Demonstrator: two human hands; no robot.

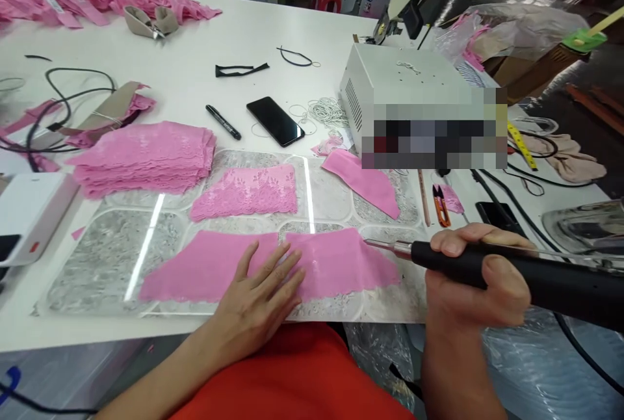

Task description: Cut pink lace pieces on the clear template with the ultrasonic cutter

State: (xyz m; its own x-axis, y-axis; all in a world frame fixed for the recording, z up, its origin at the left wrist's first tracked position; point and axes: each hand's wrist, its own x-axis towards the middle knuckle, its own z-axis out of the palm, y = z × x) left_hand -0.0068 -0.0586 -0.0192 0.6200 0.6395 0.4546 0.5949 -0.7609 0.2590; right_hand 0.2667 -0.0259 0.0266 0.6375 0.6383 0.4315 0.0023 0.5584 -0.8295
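Palm down, my left hand (266,290) lies open across two pink fabric pieces, a left one (195,264) and a right one (336,257), where their edges meet. My right hand (475,270) is closed around the black handle of a soldering-iron-like tool (443,262) with a thin metal tip. That tip points left and is at the upper edge of the right piece; whether it touches cannot be told. Just beyond are a pink lace piece (248,191) and a plain pink piece (363,179). A stack of pink lace pieces (146,153) sits at the left.
Under the fabric lies a marbled, tile-patterned sheet (117,257). A grey metal box (409,75) stands behind, partly blurred. Orange thread snips (441,205), a phone (275,121), a marker (223,122) and a white device (39,218) lie around. Black cables (531,212) run at the right.
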